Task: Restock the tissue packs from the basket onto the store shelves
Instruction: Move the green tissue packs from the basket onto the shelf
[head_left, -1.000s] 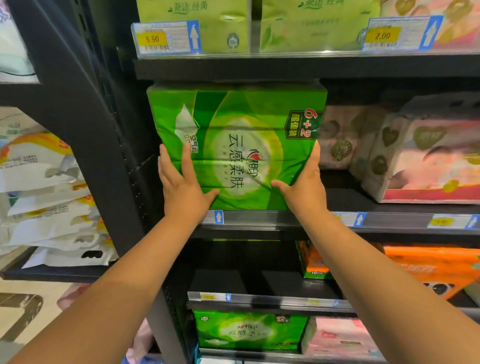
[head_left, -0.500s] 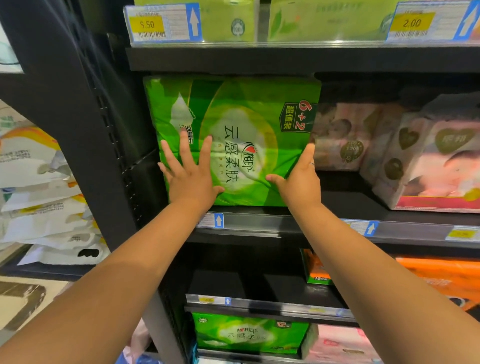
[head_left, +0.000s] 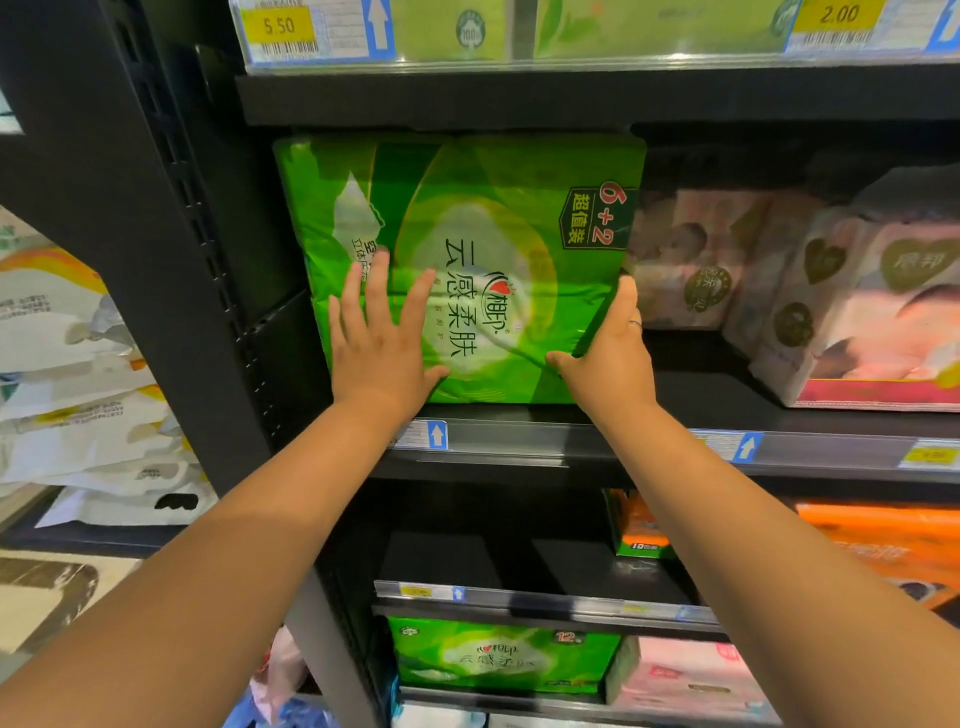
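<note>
Judging from how things lie, the person is finishing the placing step. The green tissue pack (head_left: 467, 260) is standing upright on the middle shelf (head_left: 519, 452), at the left end of its bay. Its left side is sitting near the black rack post (head_left: 166, 291) and its top is reaching close under the shelf above.

The left hand (head_left: 382, 343) is lying flat on the lower left of the pack's front face, fingers straight and spread, pressing and gripping nothing. The right hand (head_left: 610, 353) is bracketing the lower right corner. Its thumb is lying across the front face and its straight fingers are running up the pack's right side, between the pack and the pink tissue packs (head_left: 727, 260) to the right; it is not curling round anything.

The pack's bottom edge is sitting just behind the shelf's price rail. The next move is probably calling for a last even push toward the far side of the shelf, so that the face is lining up. After that, both hands would be coming away and going back to the basket, which is not showing in this view.
</note>
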